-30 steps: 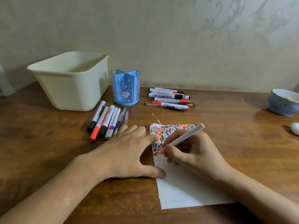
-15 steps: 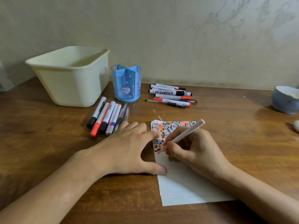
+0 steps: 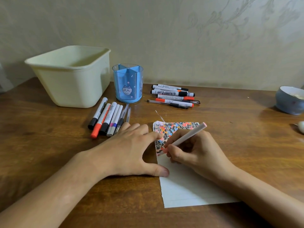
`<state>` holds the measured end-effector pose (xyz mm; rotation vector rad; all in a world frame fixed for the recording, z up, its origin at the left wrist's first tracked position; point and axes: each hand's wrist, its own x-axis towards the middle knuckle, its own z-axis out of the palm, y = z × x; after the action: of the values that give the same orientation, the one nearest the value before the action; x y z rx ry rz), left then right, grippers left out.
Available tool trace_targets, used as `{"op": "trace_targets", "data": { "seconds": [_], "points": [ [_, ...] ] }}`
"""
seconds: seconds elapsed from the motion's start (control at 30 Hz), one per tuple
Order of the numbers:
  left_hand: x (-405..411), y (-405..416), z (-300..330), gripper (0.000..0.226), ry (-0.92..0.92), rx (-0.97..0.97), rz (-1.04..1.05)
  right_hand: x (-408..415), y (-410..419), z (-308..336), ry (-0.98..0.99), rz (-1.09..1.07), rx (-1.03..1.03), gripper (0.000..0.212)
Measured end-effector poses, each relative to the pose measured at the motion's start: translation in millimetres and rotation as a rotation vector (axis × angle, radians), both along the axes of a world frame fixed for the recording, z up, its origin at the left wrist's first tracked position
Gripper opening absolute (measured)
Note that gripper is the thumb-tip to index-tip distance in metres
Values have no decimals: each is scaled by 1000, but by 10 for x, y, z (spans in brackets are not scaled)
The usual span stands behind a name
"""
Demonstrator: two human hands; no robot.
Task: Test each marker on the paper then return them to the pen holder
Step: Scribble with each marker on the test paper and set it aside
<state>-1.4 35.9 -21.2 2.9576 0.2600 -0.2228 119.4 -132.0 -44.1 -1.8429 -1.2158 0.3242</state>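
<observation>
My right hand (image 3: pixel 195 151) grips a pale pink marker (image 3: pixel 187 137), its tip touching the white paper (image 3: pixel 184 186) amid the coloured scribbles on the sheet's top part. My left hand (image 3: pixel 130 150) lies flat, fingers spread, thumb and forefinger pressing the paper's left edge. The blue pen holder (image 3: pixel 127 84) with a cat picture stands behind, with nothing visible inside. Several markers (image 3: pixel 107 119) lie in a row left of the paper, near my left fingertips. Another pile of markers and pens (image 3: pixel 172 95) lies to the right of the holder.
A cream plastic tub (image 3: pixel 70 76) stands at the back left, next to the holder. A blue-grey bowl (image 3: pixel 289 101) sits at the right edge of the wooden table (image 3: pixel 238 125), with a small white object (image 3: pixel 301 126) in front of it. The wall runs close behind.
The marker tip has shifted slightly across the scribbled area. My left hand has stayed in place on the paper's edge; the view has tilted a little.
</observation>
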Motion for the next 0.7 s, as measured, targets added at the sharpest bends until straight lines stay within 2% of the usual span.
{"op": "trace_targets", "data": {
  "seconds": [0.7],
  "points": [
    [-9,-7,-7,96,-27,7,-7,16,-2,-15,11,5,25,8]
  ]
}}
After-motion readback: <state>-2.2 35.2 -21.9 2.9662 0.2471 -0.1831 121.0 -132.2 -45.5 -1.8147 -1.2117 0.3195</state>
